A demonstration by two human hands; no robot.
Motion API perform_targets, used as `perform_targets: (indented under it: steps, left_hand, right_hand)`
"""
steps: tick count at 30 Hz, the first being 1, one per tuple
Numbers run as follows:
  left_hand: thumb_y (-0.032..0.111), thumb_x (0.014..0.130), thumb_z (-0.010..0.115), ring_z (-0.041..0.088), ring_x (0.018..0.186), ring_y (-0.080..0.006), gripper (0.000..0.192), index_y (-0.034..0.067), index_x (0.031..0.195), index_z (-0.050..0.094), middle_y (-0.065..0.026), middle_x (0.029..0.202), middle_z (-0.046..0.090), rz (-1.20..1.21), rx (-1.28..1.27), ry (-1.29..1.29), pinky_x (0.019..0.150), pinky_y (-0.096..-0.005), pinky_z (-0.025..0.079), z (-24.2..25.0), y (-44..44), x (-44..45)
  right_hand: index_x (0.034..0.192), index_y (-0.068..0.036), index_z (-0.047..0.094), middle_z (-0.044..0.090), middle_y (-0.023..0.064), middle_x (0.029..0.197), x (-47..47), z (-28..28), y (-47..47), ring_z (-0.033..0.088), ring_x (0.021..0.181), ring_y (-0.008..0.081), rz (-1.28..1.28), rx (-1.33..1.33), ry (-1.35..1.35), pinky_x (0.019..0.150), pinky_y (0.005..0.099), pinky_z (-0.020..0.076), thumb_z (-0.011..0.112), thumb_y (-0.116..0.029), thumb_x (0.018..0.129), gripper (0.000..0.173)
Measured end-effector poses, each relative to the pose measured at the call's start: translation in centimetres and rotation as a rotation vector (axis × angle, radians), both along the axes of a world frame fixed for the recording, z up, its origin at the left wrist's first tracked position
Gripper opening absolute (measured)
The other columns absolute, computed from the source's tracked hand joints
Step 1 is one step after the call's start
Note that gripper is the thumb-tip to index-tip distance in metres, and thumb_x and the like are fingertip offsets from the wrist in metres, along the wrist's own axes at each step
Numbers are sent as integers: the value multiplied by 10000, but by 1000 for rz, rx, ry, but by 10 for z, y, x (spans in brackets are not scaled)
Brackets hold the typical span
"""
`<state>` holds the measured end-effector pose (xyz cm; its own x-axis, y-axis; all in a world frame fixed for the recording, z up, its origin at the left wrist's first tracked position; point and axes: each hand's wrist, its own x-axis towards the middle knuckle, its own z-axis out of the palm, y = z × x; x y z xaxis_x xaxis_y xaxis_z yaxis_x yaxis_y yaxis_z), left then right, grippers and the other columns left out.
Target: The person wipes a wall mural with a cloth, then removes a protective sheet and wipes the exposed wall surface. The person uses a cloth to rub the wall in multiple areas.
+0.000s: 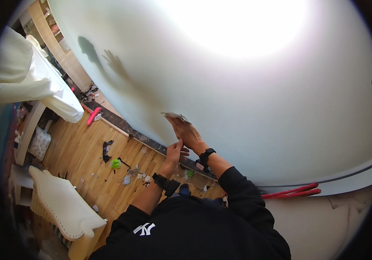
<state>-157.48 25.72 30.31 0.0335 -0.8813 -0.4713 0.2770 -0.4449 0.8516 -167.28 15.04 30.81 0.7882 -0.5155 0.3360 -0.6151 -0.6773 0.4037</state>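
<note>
My right hand [187, 132] is raised in front of a large pale, smooth panel [254, 113], fingers pointing up and left. It holds a thin greyish rag [179, 116] along its far side, towards the panel; whether the rag touches the panel is hard to tell. Just below, my left hand [174, 154] is beside the heel of the right hand, thumb up and fingers apart, with nothing seen in it. Black straps with small devices are on both wrists. Shadows of a head and a spread hand fall on the panel's left part.
Scraps litter the wooden floor [85, 152], among them a green wrapper [115, 163]. A pink broom head [94, 116] lies by the dark threshold. White sheeting [59, 87] hangs at left, above a cream studded headboard [65, 201]. Red rods [291, 192] lie at lower right.
</note>
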Motion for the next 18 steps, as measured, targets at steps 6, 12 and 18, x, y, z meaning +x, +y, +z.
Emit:
perform_targets:
  steps: [6,12,18]
  left_hand:
    - [332,1016,592,680,757,-142,261,80,971,644,-44,888,712,-149,123,24,596,-292,515,-31,16,-1]
    - [275,1009,597,671,741,-132,208,78,963,642,-41,869,708,-140,92,5,597,-280,508,-29,14,-1]
    - [260,1009,592,673,750,-138,196,71,979,632,-40,867,704,-137,17,-21,604,-278,506,-24,5,-5]
  right_hand:
    - [1473,-1,442,446,132,1526,-62,-26,37,443,1390,247,46,421,-328,1166,390,326,506,-59,944,536]
    - [1295,-45,648,530,28,1475,-98,78,45,459,1356,264,4,33,-409,1080,457,349,587,-7,809,491]
    - [1381,-69,586,458,20,1539,-64,82,23,343,1452,248,1,-96,-236,1172,476,189,542,-102,891,493]
